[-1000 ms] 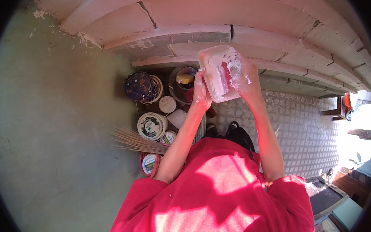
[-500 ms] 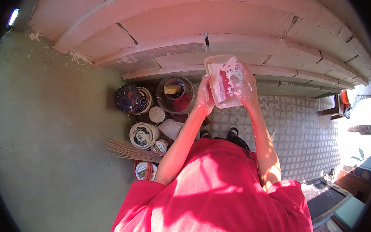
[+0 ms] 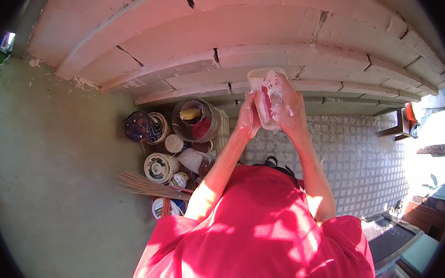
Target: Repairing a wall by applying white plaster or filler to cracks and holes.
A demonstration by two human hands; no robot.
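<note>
In front of my chest is a pale, translucent rectangular plastic tub (image 3: 255,78), tilted, with white paste (image 3: 272,82) and a red patch (image 3: 264,105) inside. My left hand (image 3: 248,116) is closed around its left side. Over the right side lies my right hand (image 3: 291,112), its fingers curled in at the paste. White smears cover both hands. What the right fingertips touch is partly hidden behind the hand.
Pinkish cracked steps (image 3: 280,30) rise just ahead. To the left by the green wall (image 3: 52,169) stand a large round tub (image 3: 214,123) with a yellow piece inside, several paint buckets (image 3: 159,167) and a stick broom (image 3: 146,184). Below is tiled floor (image 3: 344,151).
The tub has turned and shows a narrower opening. My right hand has come further in over it, covering more of the paste. The whole view has shifted slightly.
</note>
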